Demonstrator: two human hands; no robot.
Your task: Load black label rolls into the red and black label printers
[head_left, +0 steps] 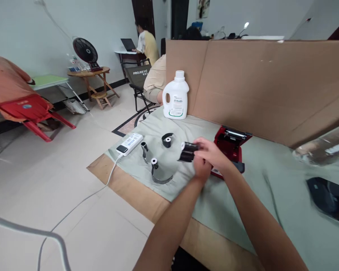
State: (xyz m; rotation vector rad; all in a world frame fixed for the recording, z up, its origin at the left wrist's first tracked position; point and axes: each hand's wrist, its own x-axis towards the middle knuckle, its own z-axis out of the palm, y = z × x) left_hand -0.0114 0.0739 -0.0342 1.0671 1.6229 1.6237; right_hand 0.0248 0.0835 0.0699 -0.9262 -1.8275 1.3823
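A black roll (188, 151) with a white core and a loose flap is held up over the cloth. My left hand (201, 168) is closed at its lower right end, and my right hand (210, 152) grips it from above with the fingers together. Behind and right of my hands, a red case (228, 147) stands with its lid raised, partly hidden by my right arm. Several similar rolls rest to the left: one curled roll (167, 140), one narrow roll (144, 148) and one with a long curved strip (154, 163).
The green-grey cloth (271, 195) bears a white bottle (176, 96), a white power bank (130, 143) with a cable, and a dark object (329, 199) at the right. A cardboard panel (257, 82) stands along the back. People sit beyond.
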